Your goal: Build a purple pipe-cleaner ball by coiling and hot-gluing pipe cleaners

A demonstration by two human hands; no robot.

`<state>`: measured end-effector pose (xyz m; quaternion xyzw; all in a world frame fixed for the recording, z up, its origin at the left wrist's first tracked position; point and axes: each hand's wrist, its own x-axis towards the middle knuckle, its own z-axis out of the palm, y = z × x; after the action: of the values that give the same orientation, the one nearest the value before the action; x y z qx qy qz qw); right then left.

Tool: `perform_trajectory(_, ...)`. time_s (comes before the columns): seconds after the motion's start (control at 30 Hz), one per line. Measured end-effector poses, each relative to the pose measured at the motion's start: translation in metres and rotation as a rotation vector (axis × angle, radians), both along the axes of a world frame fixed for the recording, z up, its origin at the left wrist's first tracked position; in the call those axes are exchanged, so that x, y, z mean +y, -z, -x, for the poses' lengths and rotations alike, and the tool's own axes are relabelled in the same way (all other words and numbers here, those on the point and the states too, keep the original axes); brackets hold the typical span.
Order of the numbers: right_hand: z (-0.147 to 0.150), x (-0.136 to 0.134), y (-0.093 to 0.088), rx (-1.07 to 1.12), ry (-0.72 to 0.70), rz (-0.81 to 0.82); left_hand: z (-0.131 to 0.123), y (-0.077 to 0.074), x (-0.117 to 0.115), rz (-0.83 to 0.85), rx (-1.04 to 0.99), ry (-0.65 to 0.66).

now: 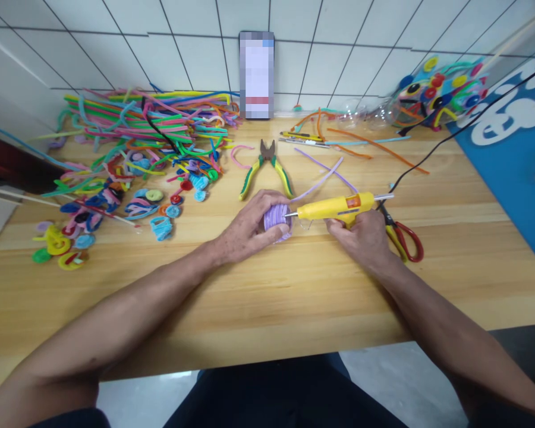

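Wrapped in the fingers of my left hand (243,232) is a roll of purple pipe cleaner (275,219), its striped coils facing right. My right hand (363,238) grips a yellow glue gun (330,208) by its handle, a glue stick poking from the rear. The metal nozzle points left and reaches the coil's surface; whether it presses on it I cannot tell. Loose purple pipe cleaners (323,178) lie just behind the hands. Pliers (266,166) with green and yellow handles rest beyond my left hand. Red-handled scissors (410,241) lie beside my right hand, partly hidden.
A heap of colourful pipe cleaners (138,125) and several small coiled pieces (161,227) cover the left side. A phone (257,74) leans on the tiled wall. Clear plastic with coloured pieces (441,95) stands back right. A black cord (443,142) crosses the right side.
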<state>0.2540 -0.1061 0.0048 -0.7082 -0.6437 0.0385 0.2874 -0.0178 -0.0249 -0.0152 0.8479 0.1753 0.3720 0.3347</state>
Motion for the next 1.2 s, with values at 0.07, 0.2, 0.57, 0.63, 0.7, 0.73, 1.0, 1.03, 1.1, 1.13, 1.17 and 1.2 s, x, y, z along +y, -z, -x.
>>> perform_trajectory(0.07,-0.0005,-0.0001,0.001,-0.012,0.004,-0.003,0.0,0.0004,0.0002,-0.012,-0.005,0.004)
perform_trajectory(0.2,-0.0012,-0.0002,0.0028,-0.04,-0.001,-0.02,-0.0003,0.0004,0.0003,-0.037,-0.025,0.005)
perform_trajectory(0.57,0.0012,-0.0003,-0.0019,-0.016,-0.017,-0.031,-0.0002,0.0,0.0004,-0.042,-0.014,-0.006)
perform_trajectory(0.63,0.0011,-0.0004,-0.0019,-0.013,-0.019,-0.03,-0.0002,0.0003,0.0006,-0.04,-0.01,-0.008)
perform_trajectory(0.7,0.0007,-0.0003,-0.0016,-0.016,-0.026,-0.026,0.0,0.0001,0.0006,-0.038,-0.005,-0.006)
perform_trajectory(0.73,0.0005,-0.0003,-0.0014,-0.019,-0.03,-0.026,0.0,-0.0001,0.0006,-0.038,-0.004,-0.005)
perform_trajectory(1.0,0.0011,-0.0008,-0.0007,-0.008,-0.003,0.006,0.0,-0.001,0.0001,-0.038,-0.007,-0.004)
perform_trajectory(1.03,0.0013,-0.0008,-0.0008,-0.01,0.001,0.009,-0.0001,-0.001,0.0001,-0.039,-0.008,-0.003)
perform_trajectory(1.1,0.0015,-0.0006,-0.0012,-0.018,0.005,0.014,-0.0003,-0.001,0.0,-0.04,-0.009,-0.003)
perform_trajectory(1.13,0.0016,-0.0005,-0.0013,-0.024,0.006,0.016,-0.0003,-0.001,0.0,-0.041,-0.011,-0.003)
perform_trajectory(1.17,0.0016,-0.0004,-0.0014,-0.029,0.006,0.017,-0.0004,-0.001,0.0,-0.043,-0.013,-0.002)
perform_trajectory(1.2,0.0015,-0.0003,-0.0015,-0.033,0.006,0.017,-0.0004,-0.001,-0.0001,-0.043,-0.015,-0.001)
